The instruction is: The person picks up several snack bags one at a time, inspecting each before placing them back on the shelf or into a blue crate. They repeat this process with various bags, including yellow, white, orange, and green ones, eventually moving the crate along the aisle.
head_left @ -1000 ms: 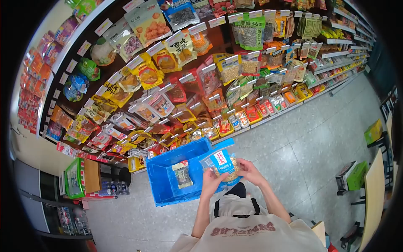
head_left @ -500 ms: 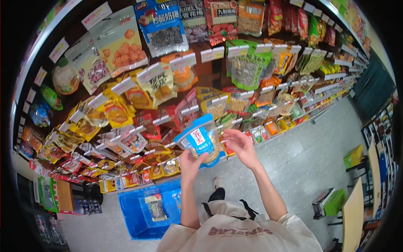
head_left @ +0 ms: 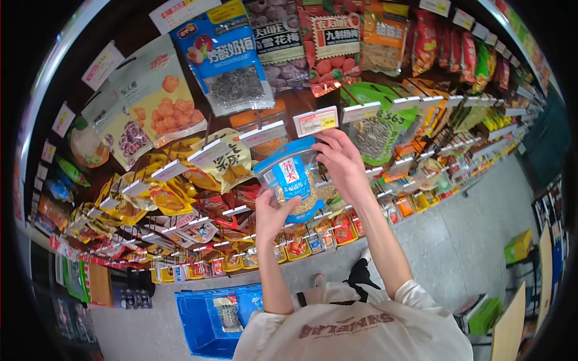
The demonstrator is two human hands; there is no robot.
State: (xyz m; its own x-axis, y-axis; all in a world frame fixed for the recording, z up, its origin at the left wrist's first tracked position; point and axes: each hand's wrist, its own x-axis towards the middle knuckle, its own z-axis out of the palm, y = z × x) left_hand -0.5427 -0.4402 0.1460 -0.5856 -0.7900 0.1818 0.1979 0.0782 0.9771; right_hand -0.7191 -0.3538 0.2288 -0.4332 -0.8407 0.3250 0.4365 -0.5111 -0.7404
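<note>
A blue resealable snack pouch [head_left: 293, 186] with a clear window showing pale seeds or nuts is held up in front of the shelf. My left hand [head_left: 276, 215] grips its lower left side, thumb across the front. At the pouch's upper right corner, my right hand [head_left: 344, 165] has its bent fingertips against the edge. Just above those fingers is a price tag [head_left: 316, 122] on the end of a hook. Behind the pouch hang other bags, partly hidden by it and my hands.
Hanging snack bags, such as a blue plum bag [head_left: 226, 60] and a green seed bag [head_left: 376, 126], fill the shelf, with tagged hooks sticking out. A blue crate [head_left: 195, 325] on the floor holds a packet [head_left: 229, 314]. Green boxes [head_left: 485, 315] stand at right.
The pouch and both hands have moved up closer to the hooks. My right hand, spread beside the pouch before, has come to its upper right corner. The view has shifted closer to the shelf.
</note>
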